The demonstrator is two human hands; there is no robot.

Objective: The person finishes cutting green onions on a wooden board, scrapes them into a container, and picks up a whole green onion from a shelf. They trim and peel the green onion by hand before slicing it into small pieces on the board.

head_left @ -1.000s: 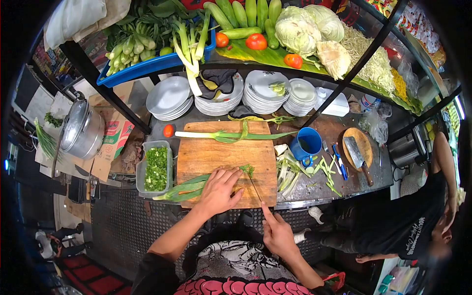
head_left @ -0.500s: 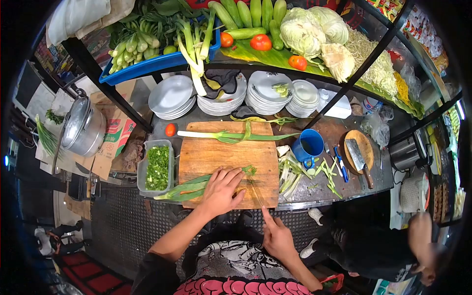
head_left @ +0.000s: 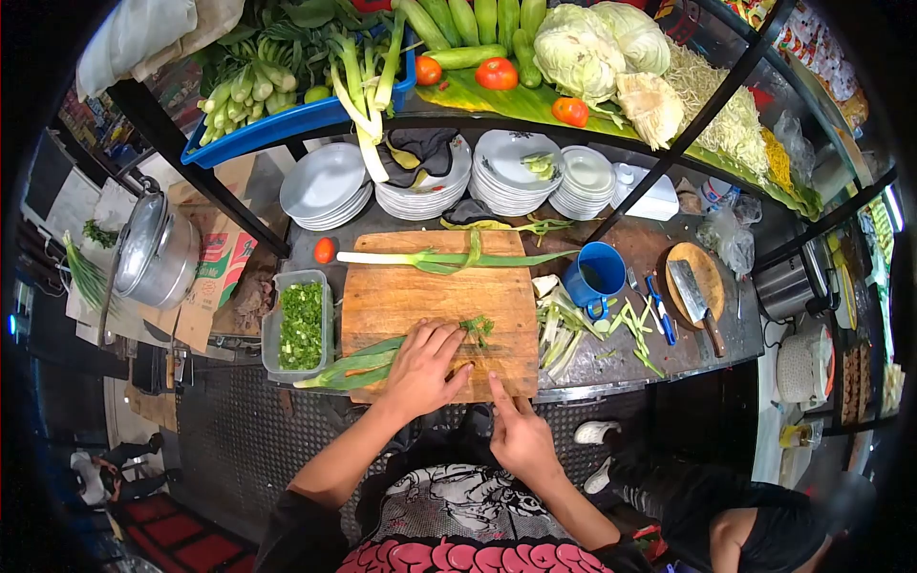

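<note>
- Head view: pinning green stalks [head_left: 355, 371] to a cutting board [head_left: 382, 301] with the left hand [head_left: 427, 363], fingers together over the bundle, thumb set apart, underside of the grip hidden.
- With the right hand [head_left: 522, 435], grip closed at the board's near edge around a knife [head_left: 485, 356], index finger stretched forward over the board; blade blurred and hard to make out.
- Just beyond the left fingertips, a small heap of cut greens [head_left: 479, 329].
- Across the far part of the board, a long leek [head_left: 396, 259], white end to the left.
- Left of the board on the worktop [head_left: 592, 377], a clear tub [head_left: 270, 334] of chopped greens [head_left: 303, 325], with a small tomato [head_left: 325, 250] behind.
- To the right, pale trimmings [head_left: 564, 344], a blue mug [head_left: 578, 277], and a cleaver [head_left: 688, 289] on a round wooden block [head_left: 710, 269].
- Behind the board, stacked plates [head_left: 325, 186].
- At lower right, another person [head_left: 702, 506] in dark clothes.
</note>
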